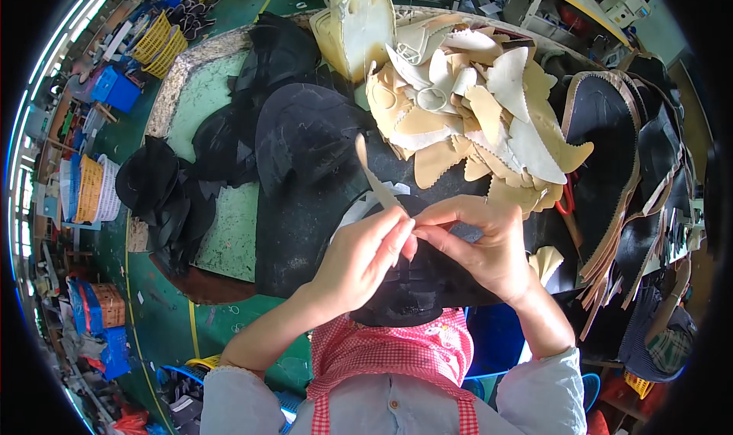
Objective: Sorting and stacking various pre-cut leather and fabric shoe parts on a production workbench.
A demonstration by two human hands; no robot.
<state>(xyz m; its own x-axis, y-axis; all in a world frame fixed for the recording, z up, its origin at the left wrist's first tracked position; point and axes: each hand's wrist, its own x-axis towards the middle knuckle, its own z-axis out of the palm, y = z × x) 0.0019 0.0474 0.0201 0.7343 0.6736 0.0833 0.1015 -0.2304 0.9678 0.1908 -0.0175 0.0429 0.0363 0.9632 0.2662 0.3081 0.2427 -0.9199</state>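
Observation:
In front of my chest both hands meet, fingertips close together. My left hand (366, 253) pinches a narrow tan leather piece (376, 181) that stands up edge-on from its fingers. Thumb and forefinger of my right hand (485, 240) are pinched together beside the left fingertips; whatever they grip is too small or hidden. Below the hands lie black leather pieces (408, 294). Just beyond is a heap of tan and cream leather pieces (427, 133) with zigzag-cut edges.
A cut-open yellowish plastic jug (355, 34) stands behind the heap. Black pieces (298, 141) cover the table's left and middle. Red-handled scissors (566, 200) lie to the right, near long black parts with tan edging (603, 145). Another person (672, 320) sits at far right.

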